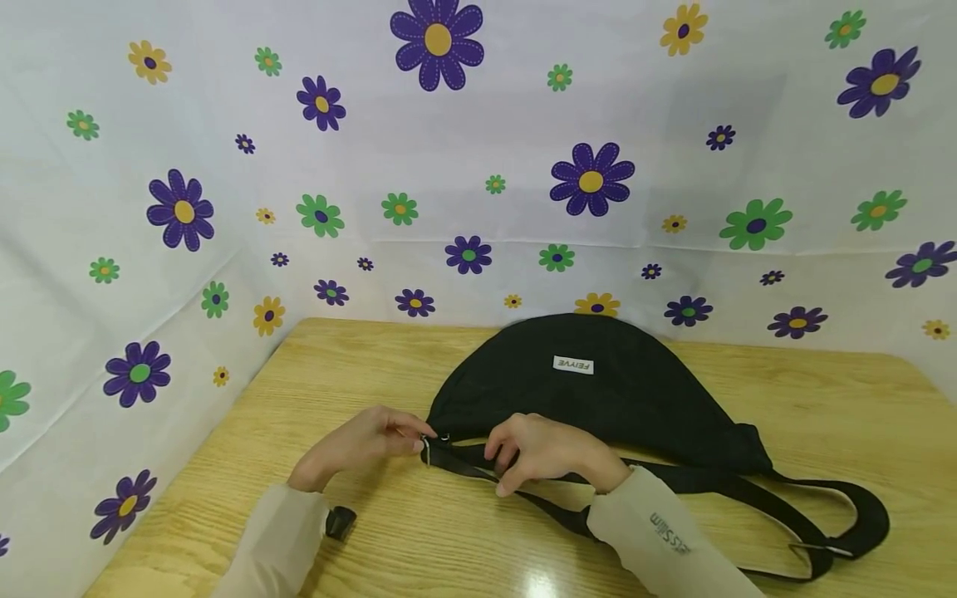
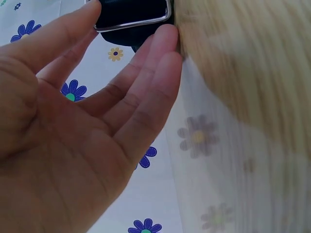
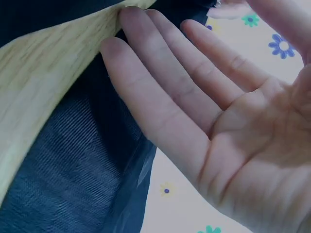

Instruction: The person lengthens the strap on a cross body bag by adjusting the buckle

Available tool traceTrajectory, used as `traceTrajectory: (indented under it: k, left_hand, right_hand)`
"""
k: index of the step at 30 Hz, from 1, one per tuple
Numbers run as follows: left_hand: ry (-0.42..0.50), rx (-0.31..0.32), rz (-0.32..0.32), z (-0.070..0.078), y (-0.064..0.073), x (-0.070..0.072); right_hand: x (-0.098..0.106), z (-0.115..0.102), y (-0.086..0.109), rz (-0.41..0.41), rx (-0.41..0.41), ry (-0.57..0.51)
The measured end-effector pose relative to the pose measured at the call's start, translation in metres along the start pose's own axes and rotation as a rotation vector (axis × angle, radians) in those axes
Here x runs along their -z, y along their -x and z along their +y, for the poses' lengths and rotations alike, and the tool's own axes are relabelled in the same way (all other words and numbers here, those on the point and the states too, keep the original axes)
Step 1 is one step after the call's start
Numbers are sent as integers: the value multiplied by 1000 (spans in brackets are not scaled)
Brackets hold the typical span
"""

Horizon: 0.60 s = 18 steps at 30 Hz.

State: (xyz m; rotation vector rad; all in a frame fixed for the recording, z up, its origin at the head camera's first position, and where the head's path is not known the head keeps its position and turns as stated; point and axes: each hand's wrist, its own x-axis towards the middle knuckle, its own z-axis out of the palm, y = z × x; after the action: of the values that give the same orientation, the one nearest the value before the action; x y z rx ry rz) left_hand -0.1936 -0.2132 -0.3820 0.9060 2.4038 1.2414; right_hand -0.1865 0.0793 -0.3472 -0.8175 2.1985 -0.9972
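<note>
A black half-moon bag (image 1: 598, 399) lies on the wooden table, its label upside down to me. At its left corner, my left hand (image 1: 362, 448) pinches the rectangular metal buckle (image 2: 136, 24) of the black strap (image 1: 571, 520). In the left wrist view, the thumb or a fingertip is at one corner of the buckle while other fingertips are under the black webbing. My right hand (image 1: 542, 453) hovers at the strap just in front of the bag, fingers loosely bent. The right wrist view shows that palm bare, with fingertips right at the dark fabric's edge.
The strap loops out to the right, where a metal slider (image 1: 821, 548) shows. A small black object (image 1: 340, 523) is beside my left sleeve. White flower-printed cloth (image 1: 478, 158) hangs behind the table (image 1: 359, 357) and along its left side.
</note>
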Motion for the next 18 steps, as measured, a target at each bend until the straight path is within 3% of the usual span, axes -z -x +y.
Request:
traceTrajectory:
  k: [10,14,18]
  left_hand:
    - [19,0,-7,-1,-2,-1]
    - [27,-3,-5,-1,-2,-1]
    - [42,6,-8,-1,-3,-3]
  right_hand:
    - [-6,-14,-8,41,-62,280]
    - [-10,-19,-11,124,-25,426]
    - [-18,-18,-13,200,-26,489]
